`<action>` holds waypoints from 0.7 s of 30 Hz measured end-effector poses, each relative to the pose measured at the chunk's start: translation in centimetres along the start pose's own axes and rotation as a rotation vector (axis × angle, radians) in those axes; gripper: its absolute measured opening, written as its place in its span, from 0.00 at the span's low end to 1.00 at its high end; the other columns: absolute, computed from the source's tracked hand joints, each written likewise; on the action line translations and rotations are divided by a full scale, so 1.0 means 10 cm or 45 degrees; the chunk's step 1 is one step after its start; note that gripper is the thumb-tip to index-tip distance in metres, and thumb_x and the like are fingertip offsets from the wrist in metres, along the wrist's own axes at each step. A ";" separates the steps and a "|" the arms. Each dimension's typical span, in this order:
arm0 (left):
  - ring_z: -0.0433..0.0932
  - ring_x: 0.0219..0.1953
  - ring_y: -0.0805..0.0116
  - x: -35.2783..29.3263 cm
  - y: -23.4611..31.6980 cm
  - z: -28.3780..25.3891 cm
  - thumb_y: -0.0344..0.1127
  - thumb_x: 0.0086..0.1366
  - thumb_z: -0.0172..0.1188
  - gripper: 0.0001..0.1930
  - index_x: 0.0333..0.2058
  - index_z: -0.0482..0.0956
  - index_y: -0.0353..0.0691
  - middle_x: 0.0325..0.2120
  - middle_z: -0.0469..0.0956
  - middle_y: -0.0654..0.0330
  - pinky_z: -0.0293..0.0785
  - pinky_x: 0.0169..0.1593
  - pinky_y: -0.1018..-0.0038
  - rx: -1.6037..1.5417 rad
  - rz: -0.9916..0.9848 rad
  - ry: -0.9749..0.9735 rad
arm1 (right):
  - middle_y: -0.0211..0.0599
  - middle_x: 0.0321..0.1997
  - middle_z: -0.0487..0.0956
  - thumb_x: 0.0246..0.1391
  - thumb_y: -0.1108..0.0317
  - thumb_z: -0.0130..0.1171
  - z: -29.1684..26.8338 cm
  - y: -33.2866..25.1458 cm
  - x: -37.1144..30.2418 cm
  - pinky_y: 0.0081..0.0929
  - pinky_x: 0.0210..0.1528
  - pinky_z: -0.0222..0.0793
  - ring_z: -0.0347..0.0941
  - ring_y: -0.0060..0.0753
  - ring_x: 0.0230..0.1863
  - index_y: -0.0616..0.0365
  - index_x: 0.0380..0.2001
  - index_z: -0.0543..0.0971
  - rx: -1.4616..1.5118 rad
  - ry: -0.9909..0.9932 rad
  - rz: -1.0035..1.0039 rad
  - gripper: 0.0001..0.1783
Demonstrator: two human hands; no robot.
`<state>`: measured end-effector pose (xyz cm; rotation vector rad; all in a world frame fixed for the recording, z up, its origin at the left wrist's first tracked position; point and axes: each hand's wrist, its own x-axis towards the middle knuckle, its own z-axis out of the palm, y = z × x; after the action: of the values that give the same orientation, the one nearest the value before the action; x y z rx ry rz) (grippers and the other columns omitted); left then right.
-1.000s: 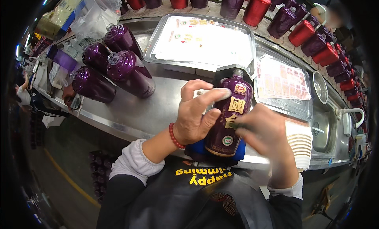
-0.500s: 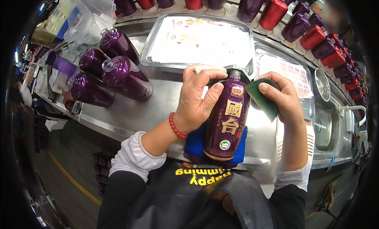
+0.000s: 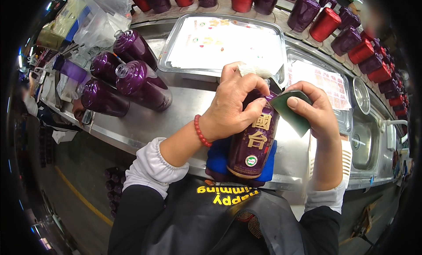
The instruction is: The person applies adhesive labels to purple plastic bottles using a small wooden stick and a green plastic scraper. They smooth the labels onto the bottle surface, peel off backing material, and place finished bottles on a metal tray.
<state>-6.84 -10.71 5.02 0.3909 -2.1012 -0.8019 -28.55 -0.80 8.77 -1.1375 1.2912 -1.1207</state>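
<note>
A purple bottle (image 3: 251, 145) with raised gold characters and a small green-and-white round sticker leans on a blue cloth (image 3: 214, 151) in front of me. My left hand (image 3: 235, 103) curls over its shoulder, with thumb and forefinger bent close together against the upper front. These fingers hide most of the emblem and the neck. White wrapping (image 3: 255, 70) covers one finger of that hand. Between the thumb and fingers of my right hand (image 3: 318, 110) is a thin, dark green flexible scraper (image 3: 292, 116), its edge near the bottle's right shoulder.
Several purple bottles (image 3: 143, 88) stand at the left of the steel counter (image 3: 180, 105). Behind lies a metal tray (image 3: 163, 57) with white sticker sheets; another tray (image 3: 347, 118) holds red-printed sheets. A sink (image 3: 367, 145) is at right. Red and purple bottles line a curved conveyor (image 3: 285, 33).
My left hand has moved right, over the bottle's shoulder, covering the emblem and most of the neck. My right hand keeps the scraper beside it. The conveyor bottles have shifted right.
</note>
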 end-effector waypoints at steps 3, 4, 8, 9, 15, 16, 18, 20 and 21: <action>0.68 0.49 0.54 -0.01 -0.02 0.00 0.29 0.55 0.62 0.08 0.35 0.79 0.44 0.35 0.79 0.59 0.57 0.62 0.58 0.075 0.112 0.007 | 0.29 0.36 0.82 0.59 0.66 0.66 0.00 0.01 -0.08 0.15 0.40 0.70 0.75 0.16 0.37 0.63 0.43 0.80 -0.012 0.059 -0.034 0.13; 0.68 0.50 0.52 -0.03 -0.02 0.00 0.28 0.54 0.63 0.08 0.35 0.79 0.44 0.36 0.79 0.59 0.58 0.61 0.58 0.120 0.145 0.017 | 0.30 0.37 0.82 0.59 0.65 0.65 0.01 0.01 -0.11 0.16 0.41 0.71 0.75 0.17 0.37 0.63 0.44 0.80 -0.057 0.104 -0.061 0.14; 0.64 0.55 0.51 -0.13 0.03 -0.01 0.23 0.53 0.64 0.12 0.36 0.80 0.44 0.43 0.81 0.54 0.62 0.61 0.60 0.276 0.267 0.089 | 0.35 0.40 0.83 0.63 0.69 0.61 0.16 -0.04 -0.24 0.20 0.44 0.72 0.77 0.22 0.40 0.64 0.49 0.78 -0.422 0.343 -0.340 0.14; 0.63 0.56 0.49 -0.17 0.02 -0.01 0.23 0.51 0.65 0.13 0.37 0.81 0.44 0.48 0.81 0.51 0.64 0.61 0.60 0.299 0.270 0.089 | 0.37 0.42 0.83 0.64 0.70 0.59 0.23 -0.05 -0.27 0.21 0.45 0.72 0.77 0.23 0.41 0.64 0.51 0.78 -0.562 0.417 -0.454 0.14; 0.63 0.58 0.50 -0.31 0.06 -0.11 0.25 0.52 0.65 0.13 0.38 0.85 0.45 0.50 0.80 0.51 0.64 0.61 0.60 0.276 0.287 0.099 | 0.52 0.59 0.76 0.44 0.86 0.59 0.43 0.07 -0.30 0.42 0.56 0.72 0.73 0.55 0.55 0.55 0.51 0.82 -1.318 0.277 -0.917 0.28; 0.63 0.58 0.50 -0.31 0.07 -0.13 0.26 0.53 0.65 0.12 0.38 0.85 0.45 0.50 0.80 0.51 0.63 0.62 0.59 0.228 0.280 0.101 | 0.52 0.58 0.76 0.43 0.86 0.59 0.45 0.10 -0.31 0.42 0.56 0.72 0.73 0.55 0.55 0.54 0.51 0.83 -1.352 0.271 -0.902 0.29; 0.66 0.56 0.54 -0.24 0.03 -0.21 0.31 0.57 0.62 0.09 0.37 0.85 0.43 0.47 0.81 0.51 0.59 0.62 0.61 0.248 0.217 0.110 | 0.51 0.58 0.76 0.42 0.86 0.60 0.46 0.12 -0.33 0.43 0.55 0.73 0.73 0.54 0.54 0.54 0.51 0.83 -1.357 0.266 -0.889 0.29; 0.65 0.50 0.51 -0.12 -0.02 -0.18 0.34 0.57 0.64 0.06 0.34 0.83 0.43 0.35 0.80 0.55 0.61 0.59 0.60 0.150 0.034 0.162 | 0.50 0.57 0.76 0.41 0.86 0.60 0.47 0.15 -0.32 0.43 0.55 0.73 0.73 0.54 0.54 0.54 0.51 0.83 -1.349 0.270 -0.892 0.30; 0.66 0.49 0.52 -0.08 -0.03 -0.16 0.34 0.57 0.63 0.06 0.34 0.82 0.43 0.36 0.80 0.57 0.59 0.60 0.61 0.152 -0.012 0.114 | 0.50 0.57 0.76 0.40 0.87 0.59 0.46 0.16 -0.32 0.43 0.55 0.73 0.73 0.54 0.53 0.55 0.51 0.83 -1.341 0.277 -0.900 0.30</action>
<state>-5.11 -11.14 5.05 0.4919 -2.0704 -0.6537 -23.95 2.52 7.46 -2.4402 1.7776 -1.0492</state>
